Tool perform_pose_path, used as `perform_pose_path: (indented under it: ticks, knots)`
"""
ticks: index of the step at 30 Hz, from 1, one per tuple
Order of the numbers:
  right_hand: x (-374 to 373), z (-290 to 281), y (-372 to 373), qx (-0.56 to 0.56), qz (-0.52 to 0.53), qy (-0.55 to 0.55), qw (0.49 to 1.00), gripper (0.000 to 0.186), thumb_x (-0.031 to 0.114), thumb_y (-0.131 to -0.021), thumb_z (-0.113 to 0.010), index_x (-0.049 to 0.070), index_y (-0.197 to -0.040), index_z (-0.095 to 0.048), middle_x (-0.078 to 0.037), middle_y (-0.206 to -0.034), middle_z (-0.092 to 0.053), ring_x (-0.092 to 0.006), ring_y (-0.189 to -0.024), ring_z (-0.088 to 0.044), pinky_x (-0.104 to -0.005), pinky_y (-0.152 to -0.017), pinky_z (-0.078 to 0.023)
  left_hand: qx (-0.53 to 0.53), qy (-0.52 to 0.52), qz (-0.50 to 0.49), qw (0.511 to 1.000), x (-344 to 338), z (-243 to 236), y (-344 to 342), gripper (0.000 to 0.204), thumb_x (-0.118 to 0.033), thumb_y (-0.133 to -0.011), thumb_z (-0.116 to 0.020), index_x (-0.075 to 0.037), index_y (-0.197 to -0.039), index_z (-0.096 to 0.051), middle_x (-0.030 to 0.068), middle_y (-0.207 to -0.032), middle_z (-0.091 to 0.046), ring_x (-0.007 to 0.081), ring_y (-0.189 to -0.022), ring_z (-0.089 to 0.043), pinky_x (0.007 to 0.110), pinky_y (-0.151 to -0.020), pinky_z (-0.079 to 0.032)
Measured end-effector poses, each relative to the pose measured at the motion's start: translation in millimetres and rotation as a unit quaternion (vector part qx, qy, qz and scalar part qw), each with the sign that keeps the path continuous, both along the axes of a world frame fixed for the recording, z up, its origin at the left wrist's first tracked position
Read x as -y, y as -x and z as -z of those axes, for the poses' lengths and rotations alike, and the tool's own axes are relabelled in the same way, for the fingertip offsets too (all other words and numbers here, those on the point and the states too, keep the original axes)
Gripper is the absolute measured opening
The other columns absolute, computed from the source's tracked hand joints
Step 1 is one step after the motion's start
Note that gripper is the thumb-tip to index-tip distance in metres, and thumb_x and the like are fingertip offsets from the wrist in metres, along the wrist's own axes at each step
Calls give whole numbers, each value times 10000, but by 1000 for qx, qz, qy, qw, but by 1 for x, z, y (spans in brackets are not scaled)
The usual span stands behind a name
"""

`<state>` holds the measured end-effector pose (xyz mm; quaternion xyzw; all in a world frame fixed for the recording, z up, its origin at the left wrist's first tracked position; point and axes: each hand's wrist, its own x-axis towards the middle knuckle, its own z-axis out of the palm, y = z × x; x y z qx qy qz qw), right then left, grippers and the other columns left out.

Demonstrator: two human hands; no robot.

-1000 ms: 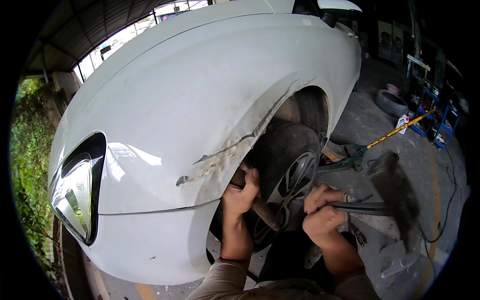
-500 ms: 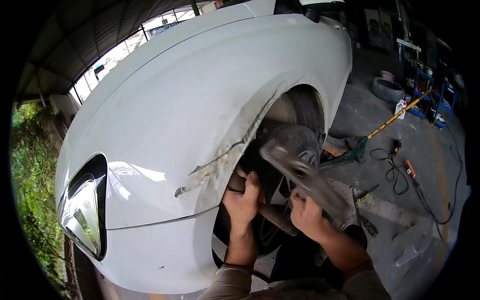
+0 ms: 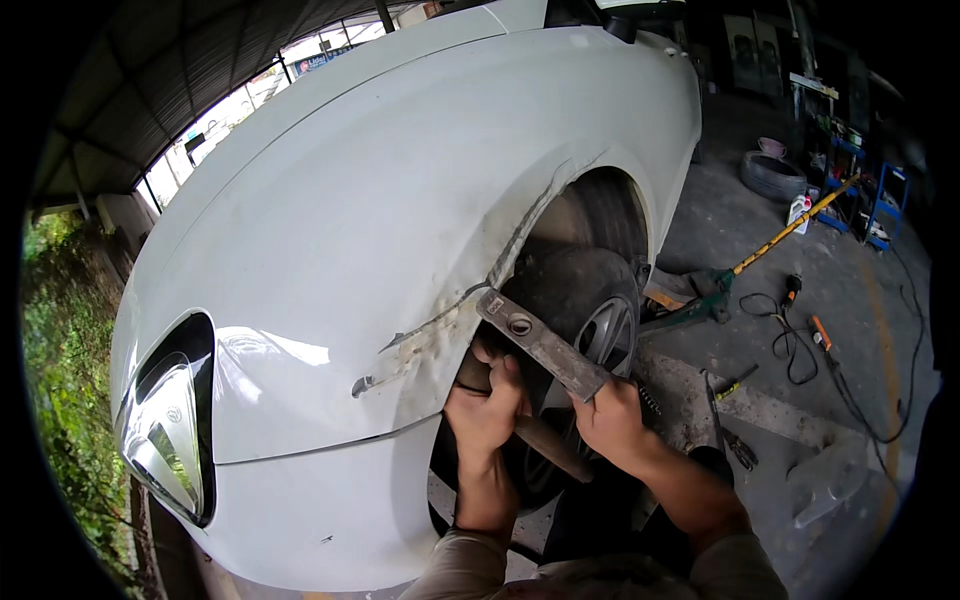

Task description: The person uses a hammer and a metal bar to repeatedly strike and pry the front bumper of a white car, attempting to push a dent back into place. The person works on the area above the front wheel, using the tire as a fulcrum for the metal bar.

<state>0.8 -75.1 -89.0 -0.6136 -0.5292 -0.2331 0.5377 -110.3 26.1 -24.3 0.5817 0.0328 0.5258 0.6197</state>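
A white car fender [image 3: 400, 230] fills the view, scraped and dented along the wheel arch edge [image 3: 440, 335]. My right hand [image 3: 610, 420] grips a flat grey metal bar [image 3: 540, 345], whose upper end rests against the damaged arch edge. My left hand [image 3: 485, 405] is closed around a thick brown rod [image 3: 545, 445] that runs behind the arch in front of the tyre [image 3: 580, 300]. The rod's inner end is hidden by the fender.
A headlight [image 3: 170, 420] sits at the lower left. A floor jack with a yellow handle [image 3: 760, 250] lies beside the wheel. Cables and small tools [image 3: 800, 340] are scattered on the concrete floor. A spare tyre [image 3: 772, 175] and blue racks [image 3: 880, 200] stand at the far right.
My right hand has swung the flat bar up from low on the right until its end rests on the arch edge. My left hand has stayed on the rod.
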Motion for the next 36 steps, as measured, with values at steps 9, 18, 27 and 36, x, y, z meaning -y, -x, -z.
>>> perform_pose_path:
  ticks: [9, 18, 27, 36]
  knots:
    - [-8, -3, 7, -36, 25, 31, 999, 185, 143, -865, -641, -26, -881, -568, -189, -613, -581, -373, -532, -599, -380, -451, -455, 25, 9, -2, 1000, 3, -3, -2, 162, 74, -854, -508, -18, -932, -399, 43, -612, -458, 100, -392, -456, 245, -347, -414]
    - [1, 1, 4, -37, -32, -86, 995, 122, 94, -904, -523, -26, -928, -531, -170, -687, -577, -275, -533, -562, -344, -479, -447, 22, -8, 2, 1000, 0, 0, 1, 176, 71, -853, -512, -16, -947, -391, 56, -644, -478, 105, -392, -464, 244, -344, -412]
    - [-1, -20, -4, -45, -137, -198, 970, 153, 65, -919, -462, -25, -804, -508, -125, -636, -527, -194, -510, -527, -314, -477, -400, 52, -22, 17, 998, -5, 7, 0, 181, 66, -858, -519, -14, -966, -398, 79, -745, -503, 108, -403, -465, 246, -343, -415]
    - [12, -47, 3, -181, -100, -138, 969, 169, 98, -894, -598, -15, -795, -521, -176, -554, -523, -324, -474, -572, -353, -441, -422, 24, -20, -43, 999, -2, 1, 1, 161, -3, -862, -492, -52, -958, -371, 48, -614, -434, 88, -356, -348, 244, -302, -371]
